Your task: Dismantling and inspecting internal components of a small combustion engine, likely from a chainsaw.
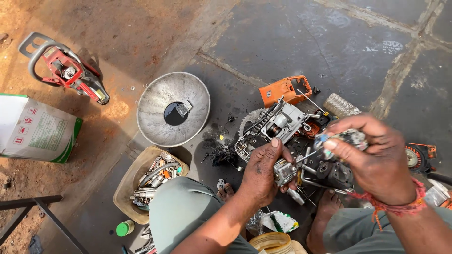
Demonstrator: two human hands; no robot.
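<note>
The left hand [263, 171] was held low at centre, back facing the camera, fingers curled closed and the thumb pointing up. The left forearm ran down toward the lower edge. The right hand [374, 157] was raised slightly higher, fingers bent inward to the left in a pinching grasp. A red thread band circled the right wrist.

chainsaw parts [282, 123] crowd ahead, bare stone floor [301, 42] beyond
</note>
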